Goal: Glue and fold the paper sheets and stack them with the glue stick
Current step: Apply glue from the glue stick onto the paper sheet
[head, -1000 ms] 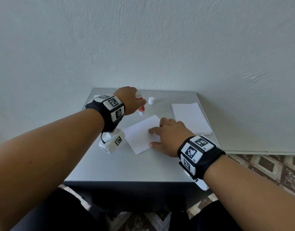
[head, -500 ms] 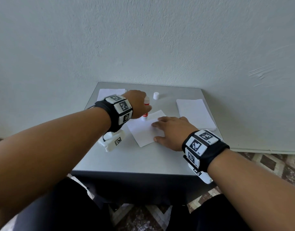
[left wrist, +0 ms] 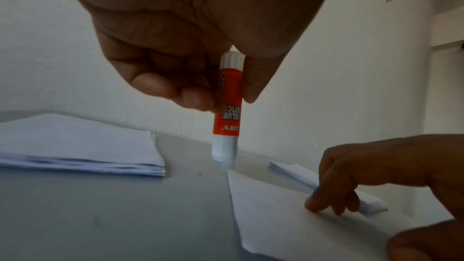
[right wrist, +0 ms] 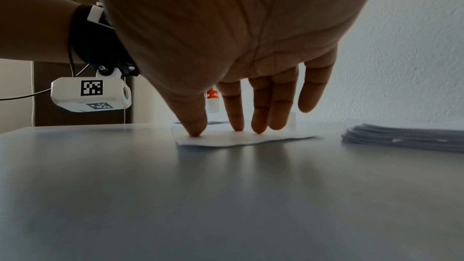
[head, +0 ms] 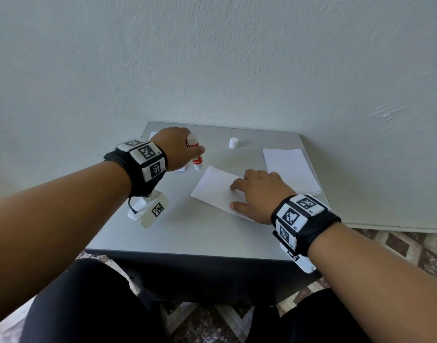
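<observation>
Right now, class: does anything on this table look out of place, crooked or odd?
Only small things. The glue stick's cap stands alone near the table's back edge. The sheet under the right hand lies askew to the table edges. Nothing is spilled or torn.

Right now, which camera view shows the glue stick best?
The left wrist view: the glue stick is close, label visible, pinched by the left hand. The head view shows it small and partly covered; the right wrist view, only a sliver behind fingers.

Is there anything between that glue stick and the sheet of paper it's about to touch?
Nothing visible. The left hand holds the glue stick tip down just past the sheet's far corner; only bare table lies between them.
</observation>
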